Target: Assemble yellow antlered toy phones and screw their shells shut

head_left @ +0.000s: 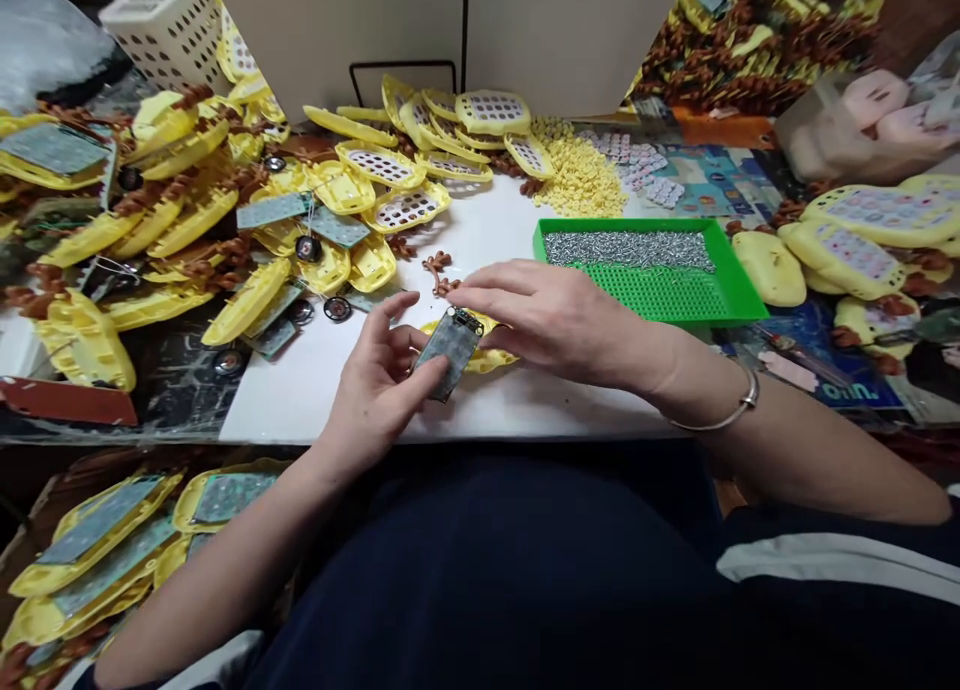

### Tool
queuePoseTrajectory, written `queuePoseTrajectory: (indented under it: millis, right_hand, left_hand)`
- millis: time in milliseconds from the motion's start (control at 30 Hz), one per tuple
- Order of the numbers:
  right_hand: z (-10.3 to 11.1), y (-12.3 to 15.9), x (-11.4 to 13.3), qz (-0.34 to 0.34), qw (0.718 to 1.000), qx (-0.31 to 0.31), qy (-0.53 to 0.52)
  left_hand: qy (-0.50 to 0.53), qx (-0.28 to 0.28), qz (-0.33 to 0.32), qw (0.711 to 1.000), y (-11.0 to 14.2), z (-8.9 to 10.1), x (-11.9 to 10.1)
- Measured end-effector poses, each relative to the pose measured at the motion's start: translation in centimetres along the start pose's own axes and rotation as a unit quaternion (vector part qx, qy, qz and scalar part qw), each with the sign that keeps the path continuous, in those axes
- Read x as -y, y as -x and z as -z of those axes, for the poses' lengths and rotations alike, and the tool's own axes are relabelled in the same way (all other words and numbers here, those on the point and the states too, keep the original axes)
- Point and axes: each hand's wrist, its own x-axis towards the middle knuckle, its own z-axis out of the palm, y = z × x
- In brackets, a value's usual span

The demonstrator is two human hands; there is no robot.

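My left hand (390, 370) is closed on a small grey-green circuit board (450, 355), its thumb pressed flat across the board's face. Under and behind the board lies a yellow plastic shell (491, 358), partly covered by both hands. My right hand (551, 315) reaches over from the right, its fingers bent around the shell's far right side beside the board's top end. What its fingertips touch is partly hidden. Just beyond those fingertips is a brown antler-shaped piece (437, 262); whether it joins the shell cannot be made out.
A green tray (652, 310) of small metal screws stands right of my hands. Behind it lie a heap of small yellow pieces (581, 170) and perforated yellow shells (409, 207). Shells with boards and wired round speakers (307, 248) crowd the left. A grey panel (540, 40) rises behind.
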Motion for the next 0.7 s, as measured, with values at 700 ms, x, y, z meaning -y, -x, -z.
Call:
queuePoseTrajectory:
  millis: [700]
  right_hand:
    - [-2.4, 2.5, -1.5, -0.333, 0.793, -0.13, -0.493]
  left_hand:
    - [-0.541, 0.034, -0.196, 0.817, -5.8, -4.0, 0.7]
